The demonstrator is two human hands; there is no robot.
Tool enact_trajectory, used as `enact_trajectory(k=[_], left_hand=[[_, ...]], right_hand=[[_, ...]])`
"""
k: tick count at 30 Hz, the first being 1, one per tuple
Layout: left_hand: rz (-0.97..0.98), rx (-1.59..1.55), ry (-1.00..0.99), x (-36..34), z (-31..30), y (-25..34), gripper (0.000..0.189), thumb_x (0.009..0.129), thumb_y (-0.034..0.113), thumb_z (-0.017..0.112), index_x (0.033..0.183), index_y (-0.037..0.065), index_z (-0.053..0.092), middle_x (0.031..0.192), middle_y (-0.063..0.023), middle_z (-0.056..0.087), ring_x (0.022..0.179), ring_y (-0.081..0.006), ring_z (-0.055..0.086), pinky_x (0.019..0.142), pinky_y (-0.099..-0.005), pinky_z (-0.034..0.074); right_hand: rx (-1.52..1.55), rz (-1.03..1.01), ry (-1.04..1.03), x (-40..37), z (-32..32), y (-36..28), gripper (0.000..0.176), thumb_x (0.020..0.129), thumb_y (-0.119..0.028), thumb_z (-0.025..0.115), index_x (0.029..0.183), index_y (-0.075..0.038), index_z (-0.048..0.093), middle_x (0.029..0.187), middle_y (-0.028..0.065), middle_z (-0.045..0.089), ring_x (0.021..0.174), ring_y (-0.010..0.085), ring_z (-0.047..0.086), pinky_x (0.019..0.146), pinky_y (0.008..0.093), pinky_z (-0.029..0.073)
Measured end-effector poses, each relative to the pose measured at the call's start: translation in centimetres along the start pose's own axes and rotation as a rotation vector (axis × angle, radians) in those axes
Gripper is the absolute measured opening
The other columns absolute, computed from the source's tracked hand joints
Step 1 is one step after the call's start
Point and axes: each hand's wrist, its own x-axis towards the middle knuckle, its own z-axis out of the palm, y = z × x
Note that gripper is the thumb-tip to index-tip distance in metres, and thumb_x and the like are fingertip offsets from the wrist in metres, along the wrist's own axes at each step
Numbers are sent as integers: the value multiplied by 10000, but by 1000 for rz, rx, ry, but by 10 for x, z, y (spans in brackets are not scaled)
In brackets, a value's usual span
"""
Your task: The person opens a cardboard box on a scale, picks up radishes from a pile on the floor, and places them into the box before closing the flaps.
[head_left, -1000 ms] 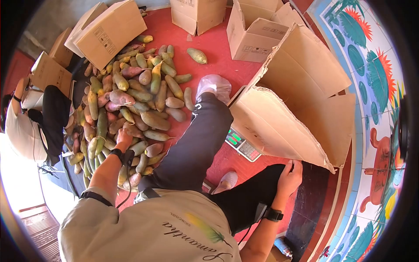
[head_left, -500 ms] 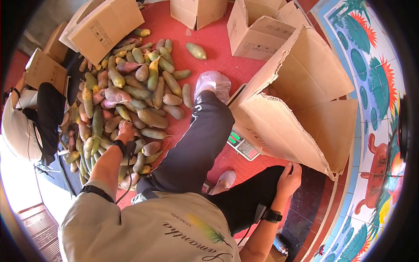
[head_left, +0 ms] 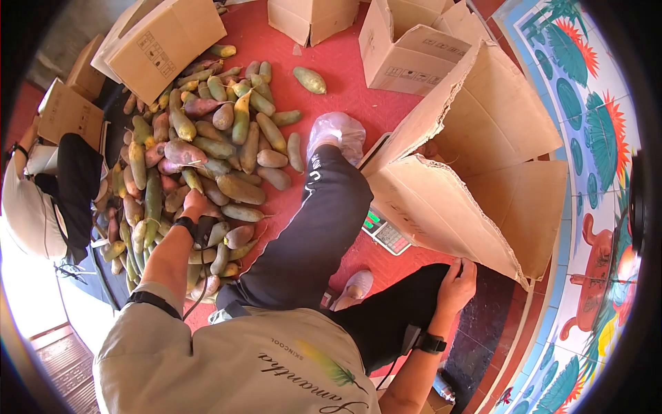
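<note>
My left hand (head_left: pixel 196 203) reaches into a large heap of long green, yellow and pinkish radishes (head_left: pixel 241 186). Its fingers are closed at the lower end of a yellow-green radish (head_left: pixel 192 181); the fingertips are partly hidden. My right hand (head_left: pixel 457 284) rests on my right knee, fingers loosely stretched and holding nothing, close to the lower edge of a big open cardboard box (head_left: pixel 441 203). That box stands on a digital scale (head_left: pixel 390 239) with lit green digits. Little of what lies inside the box shows.
More cardboard boxes (head_left: pixel 407 62) stand at the back, and another box (head_left: pixel 165 52) tilts over the heap. One radish (head_left: pixel 309 80) lies apart on the red floor (head_left: pixel 331 62). A co-worker (head_left: pixel 41 186) sits at the left. A tiled wall (head_left: pixel 586 138) borders the right.
My left hand has moved slightly up and left within the heap, to the yellow-green radish. My right hand stays on the knee.
</note>
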Motion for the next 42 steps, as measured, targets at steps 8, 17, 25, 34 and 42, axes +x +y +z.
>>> enact_trajectory(k=[8,17,25,34,42], left_hand=[[119,171,-74,-12,-22,-15,270,810,222,527,907,16,672,960,-213,650,915,-368,628,809,-431,510],[276,290,-207,-41,-43,-8,272,827,158,458,961,43,664,1007,-178,652,973,-335,617,855,-416,492],[680,254,-606,-51,-25,8,281,804,323,572,768,67,682,840,-112,674,827,-235,655,700,-339,515],[990,591,-281,-50,-34,21,240,755,336,585,810,131,697,785,-115,651,793,-307,627,701,-420,486],[386,-906,-411,-108,-163,117,134,814,155,611,690,103,614,559,59,475,496,-62,438,480,-234,371]], right_hand=[[22,-17,11,0,1,2,102,861,-74,557,915,6,588,855,176,595,776,363,588,671,404,474],[45,8,3,1,-2,-4,98,838,-61,565,893,14,595,868,187,607,779,372,591,672,426,476],[46,6,38,-1,-7,-5,102,831,-71,574,893,6,600,850,183,615,759,365,598,671,426,476],[63,6,74,-5,-4,4,90,822,-83,585,860,-2,593,823,170,606,752,352,588,681,425,478],[67,67,74,-8,-4,5,98,815,-128,600,847,-36,594,804,146,596,744,335,594,660,425,475]])
